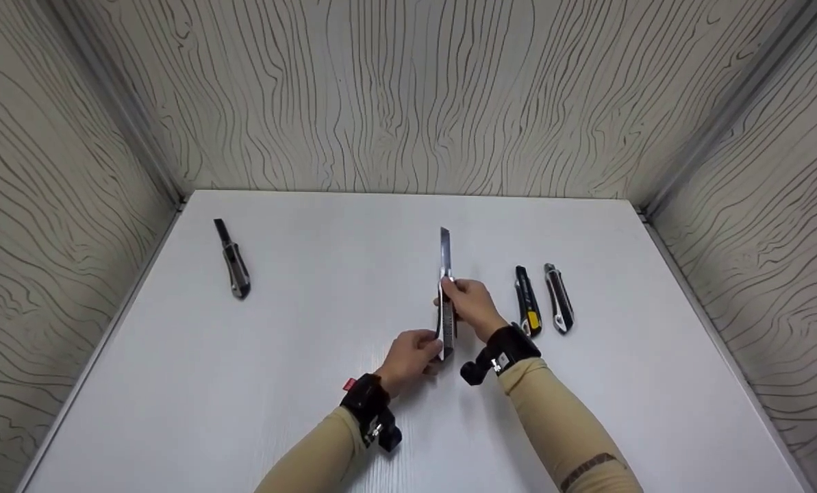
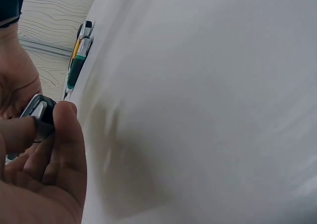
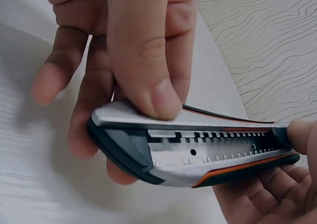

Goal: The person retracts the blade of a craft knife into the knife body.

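Above the white table, both hands hold one snap-off utility knife [image 1: 448, 322], its long blade [image 1: 445, 250] extended and pointing to the far wall. My left hand [image 1: 408, 357] pinches the handle's near end between thumb and fingers. Farther up, my right hand [image 1: 475, 307] grips the handle near the blade end, the thumb at the dark slider [image 3: 280, 137] in the right wrist view. There the knife's body [image 3: 173, 174] shows silver metal, dark green and orange trim, and a toothed slot. Only the handle's butt [image 2: 43, 110] shows in the left wrist view; the blade is hidden there.
A black and yellow utility knife [image 1: 528, 298] and a silver and dark one [image 1: 559, 298] lie side by side to the right. Another knife [image 1: 235, 267], with its dark blade out, lies at the left. Wood-patterned walls [image 1: 394, 96] border the white table [image 1: 312, 274].
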A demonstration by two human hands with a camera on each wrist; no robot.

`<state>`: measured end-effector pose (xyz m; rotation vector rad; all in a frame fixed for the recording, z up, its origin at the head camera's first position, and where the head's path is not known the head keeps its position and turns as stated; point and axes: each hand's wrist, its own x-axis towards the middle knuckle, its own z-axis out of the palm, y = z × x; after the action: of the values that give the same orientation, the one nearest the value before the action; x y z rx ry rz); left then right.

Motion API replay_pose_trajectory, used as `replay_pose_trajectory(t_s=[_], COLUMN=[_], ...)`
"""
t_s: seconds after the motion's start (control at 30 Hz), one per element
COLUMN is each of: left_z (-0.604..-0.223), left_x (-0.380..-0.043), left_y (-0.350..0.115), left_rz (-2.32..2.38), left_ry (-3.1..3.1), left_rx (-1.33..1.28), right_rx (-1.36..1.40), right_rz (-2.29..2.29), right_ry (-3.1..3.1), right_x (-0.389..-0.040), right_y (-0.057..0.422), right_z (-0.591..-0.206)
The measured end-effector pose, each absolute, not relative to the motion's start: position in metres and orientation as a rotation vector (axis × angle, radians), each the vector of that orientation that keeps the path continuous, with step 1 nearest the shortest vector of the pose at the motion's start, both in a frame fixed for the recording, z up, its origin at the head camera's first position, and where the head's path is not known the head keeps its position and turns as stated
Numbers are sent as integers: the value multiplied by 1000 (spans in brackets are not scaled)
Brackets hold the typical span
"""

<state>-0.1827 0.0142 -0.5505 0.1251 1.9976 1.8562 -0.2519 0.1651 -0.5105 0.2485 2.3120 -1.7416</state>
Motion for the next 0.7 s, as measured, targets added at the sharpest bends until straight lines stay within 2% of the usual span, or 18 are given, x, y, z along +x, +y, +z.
replay_pose_trajectory(t_s=[0.7], left_z=[-548], left_x=[-178], left_y=[15], left_rz=[1865], left_ry=[1985], left_rx=[160], right_rx=[263], right_rz=[-1753], right_ry=[2310], right_x=[-252], right_y=[162], right_z=[-507])
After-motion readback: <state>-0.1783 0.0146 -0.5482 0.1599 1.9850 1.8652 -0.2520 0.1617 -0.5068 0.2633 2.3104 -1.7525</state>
